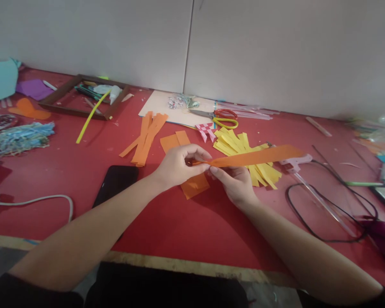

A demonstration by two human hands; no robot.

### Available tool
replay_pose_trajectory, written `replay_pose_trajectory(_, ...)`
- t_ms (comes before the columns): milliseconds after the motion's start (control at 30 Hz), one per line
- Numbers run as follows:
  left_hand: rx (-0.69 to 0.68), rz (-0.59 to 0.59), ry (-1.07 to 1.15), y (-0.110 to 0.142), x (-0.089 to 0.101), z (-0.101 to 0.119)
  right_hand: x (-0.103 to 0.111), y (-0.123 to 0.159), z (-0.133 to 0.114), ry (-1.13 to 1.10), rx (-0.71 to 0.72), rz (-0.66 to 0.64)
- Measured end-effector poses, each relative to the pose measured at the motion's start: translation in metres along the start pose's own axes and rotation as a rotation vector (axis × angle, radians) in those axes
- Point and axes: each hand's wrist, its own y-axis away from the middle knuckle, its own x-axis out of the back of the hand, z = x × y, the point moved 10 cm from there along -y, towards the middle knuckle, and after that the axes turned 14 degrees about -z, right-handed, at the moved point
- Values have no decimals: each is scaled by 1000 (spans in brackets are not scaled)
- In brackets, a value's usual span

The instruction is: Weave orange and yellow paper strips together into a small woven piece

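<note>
Both my hands meet over the middle of the red table on one long orange paper strip (253,158). My left hand (181,167) pinches its left end between thumb and fingers. Close beside it, my right hand (235,182) grips the strip with the thumb at the front, and the free end reaches out to the right. Wider orange paper pieces (195,188) lie under my hands, partly hidden. A bunch of yellow paper strips (234,143) is spread just behind my right hand. More orange strips (149,137) lie to the left.
Scissors (221,117) lie on a pale board (157,105) at the back. A glue gun (297,162) with a looped black cord is at right. A black phone (117,184) lies near my left forearm. A brown frame (73,113) holds small items at back left.
</note>
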Motion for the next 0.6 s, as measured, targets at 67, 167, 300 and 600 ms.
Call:
replay_pose_trajectory(67,-3,-19,13,0,-2,-1,3,0,4,-72,10,21)
replay_pose_trajectory(167,-1,-45,37,0,-5,-4,4,0,7,-135,4,38)
replay_pose_trajectory(300,6,-42,58,0,-6,-6,3,-1,4,-195,10,47)
replay_pose_trajectory(600,57,0,49,1,-3,-10,3,-2,8,-197,-38,40)
